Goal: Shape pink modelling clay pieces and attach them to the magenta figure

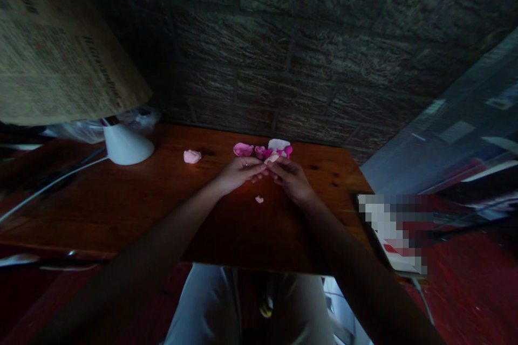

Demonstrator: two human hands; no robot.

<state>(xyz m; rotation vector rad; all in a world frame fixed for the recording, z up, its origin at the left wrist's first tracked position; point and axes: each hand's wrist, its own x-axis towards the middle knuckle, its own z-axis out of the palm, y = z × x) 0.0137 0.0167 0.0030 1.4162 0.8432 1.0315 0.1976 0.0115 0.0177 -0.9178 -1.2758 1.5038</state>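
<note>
Both my hands meet over the middle of a wooden table (121, 199). My left hand (238, 171) and my right hand (290, 177) pinch a small pale pink lump (272, 158) between their fingertips. Just behind it lie several pink and magenta soft pieces (243, 149) and a white piece (278, 144). A tiny pink scrap (259, 199) sits on the table below my hands. Another pale pink lump (192, 156) rests to the left.
A white lamp base (126, 145) with a printed paper shade (56, 48) stands at the back left, its cord (48, 186) trailing left. A dark brick wall (307, 54) backs the table. Papers and a blurred patch (390, 226) lie at the right edge.
</note>
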